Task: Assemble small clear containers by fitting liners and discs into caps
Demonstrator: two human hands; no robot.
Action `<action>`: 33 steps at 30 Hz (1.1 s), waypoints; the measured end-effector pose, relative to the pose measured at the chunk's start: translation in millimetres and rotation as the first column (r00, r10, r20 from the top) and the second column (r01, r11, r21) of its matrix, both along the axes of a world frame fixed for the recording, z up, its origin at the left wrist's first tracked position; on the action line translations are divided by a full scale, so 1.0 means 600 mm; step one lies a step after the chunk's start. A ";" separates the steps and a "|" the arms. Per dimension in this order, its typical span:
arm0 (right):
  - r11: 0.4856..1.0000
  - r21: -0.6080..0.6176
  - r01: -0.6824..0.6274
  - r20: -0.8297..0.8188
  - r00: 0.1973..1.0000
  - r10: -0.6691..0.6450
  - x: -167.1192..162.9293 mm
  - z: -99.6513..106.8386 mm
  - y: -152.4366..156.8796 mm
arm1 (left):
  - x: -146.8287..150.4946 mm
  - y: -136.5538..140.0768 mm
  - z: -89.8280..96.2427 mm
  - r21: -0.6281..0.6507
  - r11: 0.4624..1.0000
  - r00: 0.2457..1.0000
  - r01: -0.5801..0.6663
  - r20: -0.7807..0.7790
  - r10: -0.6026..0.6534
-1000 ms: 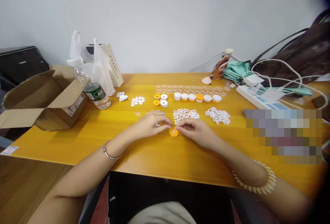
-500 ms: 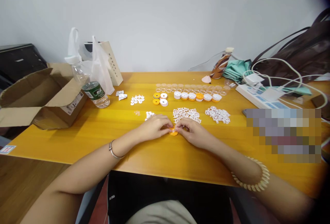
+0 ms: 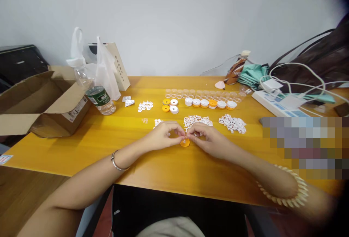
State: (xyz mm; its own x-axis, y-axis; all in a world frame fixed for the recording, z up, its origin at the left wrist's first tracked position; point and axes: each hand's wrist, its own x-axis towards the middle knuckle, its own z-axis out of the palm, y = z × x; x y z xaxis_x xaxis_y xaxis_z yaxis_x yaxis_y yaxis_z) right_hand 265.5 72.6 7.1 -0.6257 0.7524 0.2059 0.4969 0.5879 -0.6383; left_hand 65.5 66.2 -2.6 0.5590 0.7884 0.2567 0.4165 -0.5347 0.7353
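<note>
My left hand (image 3: 168,135) and my right hand (image 3: 204,135) meet fingertip to fingertip, thumb and forefinger pinched on each. Whatever lies between the fingertips is too small to make out. Just below them, an orange disc (image 3: 184,143) with a pale centre rests on the table. Beyond my right fingers spreads a pile of white openwork plastic pieces (image 3: 197,121), with a second white pile (image 3: 232,123) to its right. Small white round pieces (image 3: 157,122) lie partly behind my left hand, and tiny clear pinkish rings (image 3: 145,120) are to their left.
Stacked orange and white discs (image 3: 173,109) stand farther back, with a row of white and orange rounds (image 3: 204,103) and clear cups (image 3: 191,93). White stemmed discs (image 3: 145,106) lie left. A water bottle (image 3: 99,97), cardboard box (image 3: 62,113) and power strip (image 3: 272,103) flank the work area.
My fingertips have lifted slightly off the orange disc, which now shows more below them. My right forearm has shifted outward to the right.
</note>
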 end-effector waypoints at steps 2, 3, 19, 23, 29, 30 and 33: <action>1.000 -0.015 -0.010 0.007 1.000 0.010 0.002 0.000 0.002 | 0.003 0.001 -0.001 -0.032 0.999 1.000 0.007 0.022 -0.006; 1.000 -0.027 -0.014 0.006 1.000 0.014 0.003 -0.001 0.003 | 0.005 0.002 -0.002 -0.046 0.999 1.000 0.002 0.032 0.000; 0.964 0.254 -0.075 0.109 0.993 0.049 0.021 -0.046 0.007 | -0.004 0.016 -0.013 0.325 0.943 0.945 0.077 -0.324 0.034; 0.955 0.293 -0.052 0.132 0.991 0.014 0.017 -0.048 0.001 | -0.004 0.013 -0.017 0.551 0.809 0.901 0.205 -0.428 0.064; 0.949 0.311 -0.055 0.109 0.994 0.022 0.014 -0.052 0.000 | -0.006 0.013 -0.021 0.687 0.656 0.881 0.313 -0.469 0.071; 0.947 0.315 -0.055 0.104 0.994 0.023 0.014 -0.053 0.000 | -0.006 0.013 -0.019 0.710 0.621 0.877 0.333 -0.474 0.072; 0.941 0.335 -0.050 0.100 0.995 0.017 0.013 -0.055 0.001 | -0.006 0.010 -0.014 0.761 0.524 0.869 0.383 -0.489 0.074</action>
State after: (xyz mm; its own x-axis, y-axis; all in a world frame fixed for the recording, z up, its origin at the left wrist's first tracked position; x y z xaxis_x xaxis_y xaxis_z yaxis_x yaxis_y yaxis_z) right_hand 273.6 73.2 -25.9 -0.6781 0.6277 0.3823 0.5214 0.7774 -0.3517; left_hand 62.0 72.2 -10.8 0.8682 0.2365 0.4362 0.3869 -0.8730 -0.2968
